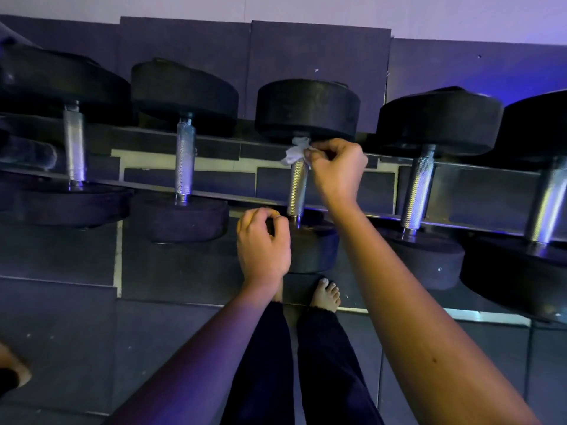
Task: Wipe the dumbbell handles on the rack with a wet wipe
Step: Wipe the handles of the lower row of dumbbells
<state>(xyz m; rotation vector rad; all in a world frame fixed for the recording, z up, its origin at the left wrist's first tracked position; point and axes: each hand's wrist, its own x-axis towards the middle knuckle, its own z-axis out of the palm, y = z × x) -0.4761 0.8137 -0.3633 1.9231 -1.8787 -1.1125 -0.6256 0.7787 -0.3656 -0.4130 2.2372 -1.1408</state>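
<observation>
Several black dumbbells with knurled silver handles lie across the rack (460,179). My right hand (336,167) pinches a crumpled white wet wipe (295,153) against the far end of the middle dumbbell's handle (298,191), just under its far weight head (306,108). My left hand (262,243) hovers with curled fingers by the near weight head (313,250) of the same dumbbell; whether it touches the head I cannot tell.
Neighbouring handles stand to the left (184,161) and right (418,188). Dark floor tiles (76,332) lie below the rack. My bare foot (326,294) and dark trouser legs are under the dumbbell. Another person's foot (12,369) shows at the lower left edge.
</observation>
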